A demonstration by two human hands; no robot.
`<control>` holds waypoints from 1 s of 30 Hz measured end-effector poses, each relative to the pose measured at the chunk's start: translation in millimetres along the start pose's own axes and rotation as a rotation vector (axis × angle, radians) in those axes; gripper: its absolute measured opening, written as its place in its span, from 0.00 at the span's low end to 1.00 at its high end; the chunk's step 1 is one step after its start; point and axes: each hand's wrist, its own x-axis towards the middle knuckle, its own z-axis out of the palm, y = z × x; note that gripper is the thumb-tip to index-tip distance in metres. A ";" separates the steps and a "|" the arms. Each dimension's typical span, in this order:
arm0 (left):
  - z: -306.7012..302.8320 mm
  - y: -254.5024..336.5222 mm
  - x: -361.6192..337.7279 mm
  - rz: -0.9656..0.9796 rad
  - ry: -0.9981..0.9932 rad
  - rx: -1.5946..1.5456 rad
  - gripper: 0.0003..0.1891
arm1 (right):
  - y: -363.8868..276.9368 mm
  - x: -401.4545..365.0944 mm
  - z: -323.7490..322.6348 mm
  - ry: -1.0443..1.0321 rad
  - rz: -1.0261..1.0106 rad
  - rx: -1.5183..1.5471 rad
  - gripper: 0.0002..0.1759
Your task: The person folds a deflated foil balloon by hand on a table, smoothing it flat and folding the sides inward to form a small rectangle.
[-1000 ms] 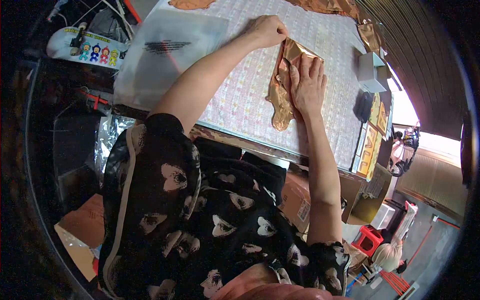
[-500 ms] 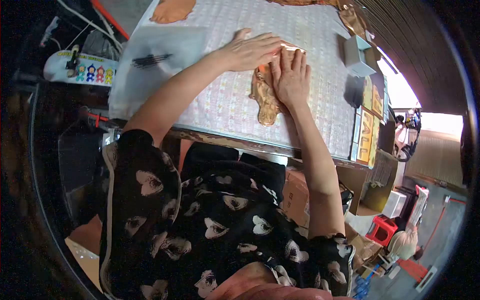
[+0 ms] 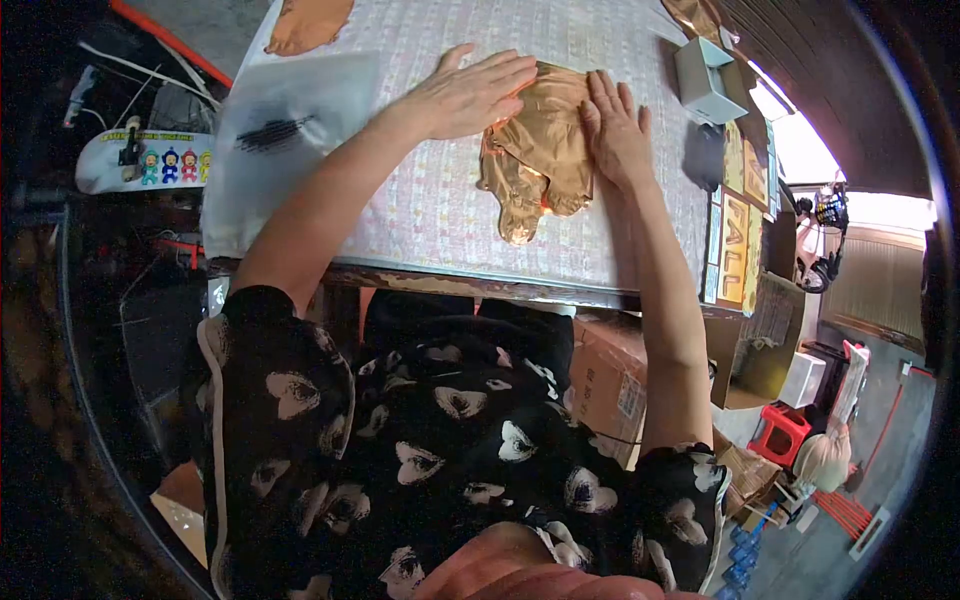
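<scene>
A shiny copper-coloured foil piece [image 3: 552,122] lies on the patterned tablecloth, its lower end narrowing to a rounded, crinkled lobe. My left hand [image 3: 470,97] lies flat with fingers stretched over the foil's upper left edge, thumb apart. My right hand [image 3: 617,130] rests along the foil's right edge, palm down, fingers a little spread. Another copper foil piece [image 3: 308,24] lies at the table's far left. Left of my left hand is a clear plastic sheet [image 3: 345,95] with a bunch of thin dark sticks [image 3: 272,134] on or under it.
An open pale box [image 3: 708,85] stands at the table's right side, with a dark object [image 3: 705,157] below it. Yellow lettered packs [image 3: 735,250] lie along the right edge. More foil [image 3: 700,17] is at the far right. A red stool [image 3: 782,430] stands on the floor.
My hands have moved apart to either side of the foil. More of the foil shows between them, spread wider and flatter. The view has shifted slightly.
</scene>
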 end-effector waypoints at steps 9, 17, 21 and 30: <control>-5.9 2.4 0.2 -0.003 -0.037 -0.049 0.29 | 57.9 -0.7 -40.5 0.085 -0.196 0.687 0.31; -17.3 0.0 1.8 0.022 -0.070 -0.167 0.29 | 31.4 -13.7 -26.2 0.246 -0.278 0.442 0.31; -19.6 -2.3 3.5 0.034 -0.103 -0.199 0.29 | 34.1 -10.8 -21.2 0.282 -0.272 0.334 0.22; -19.5 0.0 6.3 -0.021 -0.140 -0.173 0.31 | 27.9 -14.6 -26.0 0.278 -0.300 0.168 0.19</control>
